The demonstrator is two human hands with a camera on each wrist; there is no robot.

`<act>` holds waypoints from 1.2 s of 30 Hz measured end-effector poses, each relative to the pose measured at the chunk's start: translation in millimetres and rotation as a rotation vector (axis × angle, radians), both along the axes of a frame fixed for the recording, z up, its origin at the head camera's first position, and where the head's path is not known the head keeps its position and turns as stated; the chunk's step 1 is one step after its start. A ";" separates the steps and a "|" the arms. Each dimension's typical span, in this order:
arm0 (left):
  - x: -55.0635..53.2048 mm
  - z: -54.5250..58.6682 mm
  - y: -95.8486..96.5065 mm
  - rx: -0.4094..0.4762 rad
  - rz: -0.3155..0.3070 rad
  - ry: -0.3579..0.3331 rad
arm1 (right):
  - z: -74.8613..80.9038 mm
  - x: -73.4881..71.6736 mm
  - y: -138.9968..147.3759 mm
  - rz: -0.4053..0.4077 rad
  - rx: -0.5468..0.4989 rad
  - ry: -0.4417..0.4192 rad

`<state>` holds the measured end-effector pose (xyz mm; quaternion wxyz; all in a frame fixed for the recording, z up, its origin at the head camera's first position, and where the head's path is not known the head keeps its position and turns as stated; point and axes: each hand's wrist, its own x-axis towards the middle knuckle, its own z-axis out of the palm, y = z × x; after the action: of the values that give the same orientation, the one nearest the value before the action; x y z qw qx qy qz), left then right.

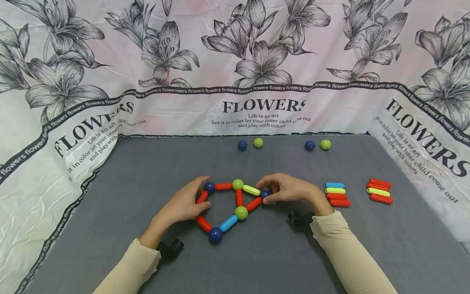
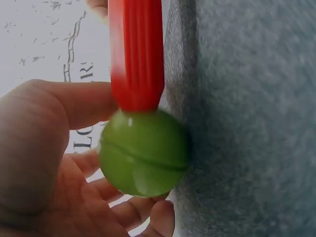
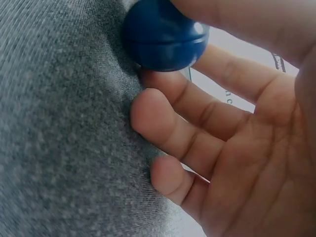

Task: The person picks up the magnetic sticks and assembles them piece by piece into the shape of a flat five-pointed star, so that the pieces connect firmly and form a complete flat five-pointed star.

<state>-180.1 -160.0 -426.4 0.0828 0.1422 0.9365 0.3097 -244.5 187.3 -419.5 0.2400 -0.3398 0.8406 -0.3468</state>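
A flat frame of magnetic building sticks and balls lies on the grey cloth. My left hand grips its left side, around a red stick by a blue ball. In the left wrist view, the thumb touches a red stick above a green ball; the hand hides that ball in the head view. My right hand pinches the blue ball at the frame's right corner, where a yellow stick and a red stick meet. A red stick joins two green balls mid-frame.
Loose blue and green balls lie at the back, with another blue and green pair farther right. Two groups of sticks lie on the right. A flower-printed cloth borders the surface.
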 end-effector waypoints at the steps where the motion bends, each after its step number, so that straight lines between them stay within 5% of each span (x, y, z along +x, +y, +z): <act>1: -0.1 0.2 -0.3 0.007 -0.006 0.001 | 0.9 0.3 -0.1 0.000 0.003 -0.007; 10: 0.2 1.4 -0.4 0.005 -0.025 0.042 | 2.8 0.4 0.2 0.025 -0.039 -0.069; 18: 0.8 1.0 -0.2 -0.090 0.072 0.124 | 0.7 -0.4 0.2 0.053 -0.080 -0.065; 26: 2.2 0.4 1.7 -0.065 0.069 0.132 | 3.4 2.8 -2.0 0.093 -0.048 -0.117; 36: 2.1 -1.3 3.3 -0.094 0.072 0.121 | 1.8 0.9 -3.5 0.033 -0.036 -0.058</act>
<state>-178.0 -156.7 -427.7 0.0214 0.1227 0.9578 0.2590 -243.5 183.8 -417.8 0.2637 -0.3480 0.8211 -0.3677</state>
